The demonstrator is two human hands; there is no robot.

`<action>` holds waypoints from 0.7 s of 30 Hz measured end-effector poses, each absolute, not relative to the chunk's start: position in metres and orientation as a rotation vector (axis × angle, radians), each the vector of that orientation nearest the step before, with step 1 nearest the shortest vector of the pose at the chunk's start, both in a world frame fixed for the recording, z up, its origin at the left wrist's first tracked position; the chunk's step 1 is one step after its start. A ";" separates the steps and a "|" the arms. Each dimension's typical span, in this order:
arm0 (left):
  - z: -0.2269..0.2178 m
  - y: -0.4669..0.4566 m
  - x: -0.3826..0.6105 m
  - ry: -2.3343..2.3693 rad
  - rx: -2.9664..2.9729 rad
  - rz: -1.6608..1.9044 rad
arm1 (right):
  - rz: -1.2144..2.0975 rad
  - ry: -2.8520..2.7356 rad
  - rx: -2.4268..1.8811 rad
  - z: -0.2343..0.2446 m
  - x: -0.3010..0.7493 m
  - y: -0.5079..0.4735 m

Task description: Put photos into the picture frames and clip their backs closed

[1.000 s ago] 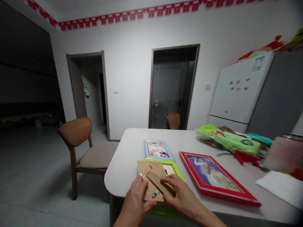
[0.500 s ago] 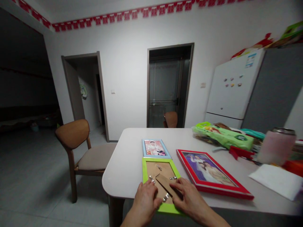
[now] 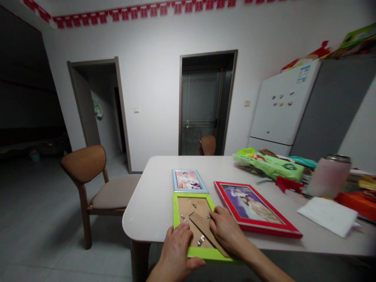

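A green photo frame [image 3: 176, 211] lies face down on the table, its brown backing board [image 3: 202, 205] and folded stand leg [image 3: 202, 227] facing up. Small metal clips sit around the board; the lower clip [image 3: 201, 240] shows plainly. My left hand [image 3: 178, 248] grips the frame's lower left corner, with its thumb along the bottom edge. At the right edge, my right hand [image 3: 226, 229] has its fingers curled and pressed together at the right-hand metal clip [image 3: 208, 217], partly hiding it. A blue photo frame [image 3: 174, 181] touches the green one's far edge, picture side up.
Right of my hands lies a red photo frame [image 3: 270, 231]. Farther right are a green package [image 3: 270, 166], a pink jar [image 3: 330, 176], white tissue [image 3: 327, 215] and an orange item [image 3: 357, 205]. A wooden chair [image 3: 85, 164] stands left of the table [image 3: 147, 207].
My right hand has moved from the stand leg's lower end up to the right-hand clip. My left hand has slid slightly down the frame's corner, thumb now on the bottom edge. The view has shifted slightly.
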State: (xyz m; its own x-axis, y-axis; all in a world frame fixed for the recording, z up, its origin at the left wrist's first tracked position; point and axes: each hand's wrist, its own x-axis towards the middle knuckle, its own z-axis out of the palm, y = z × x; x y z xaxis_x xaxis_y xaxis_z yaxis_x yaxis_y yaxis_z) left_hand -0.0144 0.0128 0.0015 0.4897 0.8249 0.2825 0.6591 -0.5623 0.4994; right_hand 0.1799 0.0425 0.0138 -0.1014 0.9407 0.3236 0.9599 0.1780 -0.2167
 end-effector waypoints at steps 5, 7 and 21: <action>-0.004 0.016 -0.014 1.273 2.412 0.700 | -0.003 -2.114 -1.721 0.010 0.185 0.053; -0.004 0.017 -0.015 1.282 2.417 0.680 | 0.022 -2.153 -1.708 0.010 0.185 0.059; 0.006 0.013 -0.017 1.366 2.402 0.700 | 0.047 -2.151 -1.677 0.010 0.190 0.059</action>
